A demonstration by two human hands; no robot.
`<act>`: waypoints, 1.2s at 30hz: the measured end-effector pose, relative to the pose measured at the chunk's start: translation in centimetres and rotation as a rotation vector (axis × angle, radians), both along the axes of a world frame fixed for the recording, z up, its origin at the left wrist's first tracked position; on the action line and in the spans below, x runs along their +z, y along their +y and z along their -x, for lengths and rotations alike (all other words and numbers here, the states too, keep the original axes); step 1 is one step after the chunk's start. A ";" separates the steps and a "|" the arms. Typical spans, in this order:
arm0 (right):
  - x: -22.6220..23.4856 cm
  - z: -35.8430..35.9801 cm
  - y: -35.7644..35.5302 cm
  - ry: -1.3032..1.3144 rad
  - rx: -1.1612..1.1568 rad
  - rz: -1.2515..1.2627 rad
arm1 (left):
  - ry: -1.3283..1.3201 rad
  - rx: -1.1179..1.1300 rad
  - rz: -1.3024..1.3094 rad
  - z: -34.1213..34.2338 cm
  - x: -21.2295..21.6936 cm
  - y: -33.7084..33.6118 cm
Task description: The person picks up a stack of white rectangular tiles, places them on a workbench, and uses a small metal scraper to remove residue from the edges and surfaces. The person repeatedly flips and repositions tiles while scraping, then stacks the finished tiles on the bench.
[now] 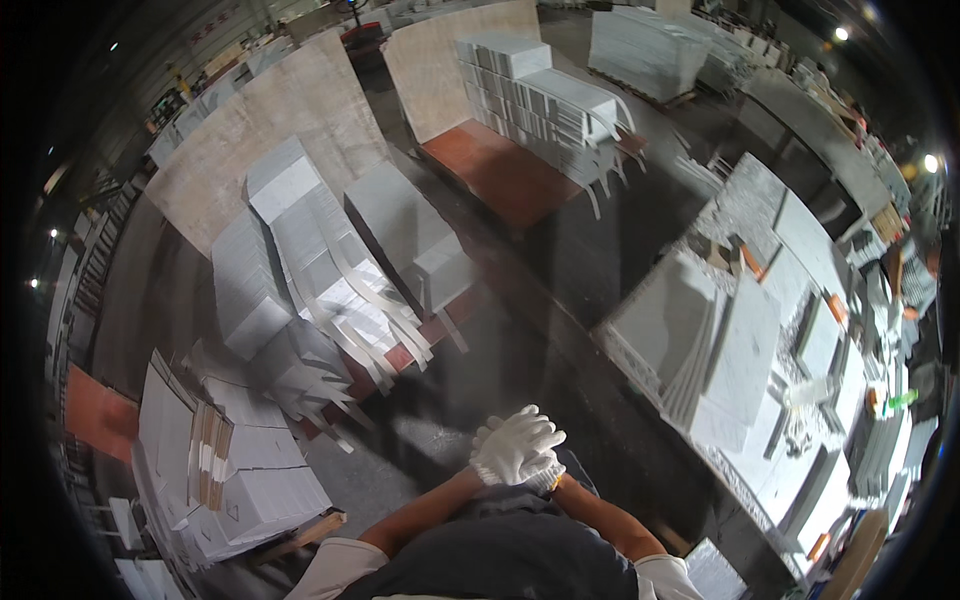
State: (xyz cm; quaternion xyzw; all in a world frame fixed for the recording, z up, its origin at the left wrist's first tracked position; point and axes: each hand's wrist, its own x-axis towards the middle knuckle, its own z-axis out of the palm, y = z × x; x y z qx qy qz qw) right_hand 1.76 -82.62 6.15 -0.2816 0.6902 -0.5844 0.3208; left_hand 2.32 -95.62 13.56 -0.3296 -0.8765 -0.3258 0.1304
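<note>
Both my hands wear white knitted gloves and are laid together, one across the other, in front of my dark apron (480,550). My left hand (515,450) lies on top, its fingers stretched and slightly apart over the other glove. Beneath it, my right hand (550,477) is largely covered; its cuff has a yellow edge, and some fingertips poke out at the left. No object shows in either hand. Nearest ahead on the left are stacks of pale stone slabs (310,230) with light strips hanging over their ends.
A long bench (660,420) at the right bears stone slabs and offcuts. White cartons (260,480) stand at the lower left. Tall boards (280,130) rise behind the stacks. Farther off, more slabs (540,95) sit by a red sheet (500,170). A person (915,280) is at far right.
</note>
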 end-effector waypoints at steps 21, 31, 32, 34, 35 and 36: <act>-5.9 39.2 7.4 -0.877 -1.157 0.112 | -1.384 1.015 0.186 14.3 -11.1 -29.8; -9.2 40.0 7.9 -0.997 -1.328 -0.054 | -0.975 0.742 0.389 32.4 -17.6 -43.4; -9.2 40.3 7.6 -1.017 -1.386 -0.125 | -1.119 0.693 0.427 35.5 -17.5 -43.9; -9.4 41.1 6.9 -1.022 -1.486 -0.192 | -0.675 0.469 0.548 41.9 -17.3 -42.7; -9.7 41.8 6.6 -1.057 -1.456 -0.153 | -0.755 0.627 0.185 44.9 -17.3 -41.0; -10.2 42.4 6.5 -1.092 -1.425 -0.119 | -0.736 0.538 0.276 47.7 -17.1 -39.7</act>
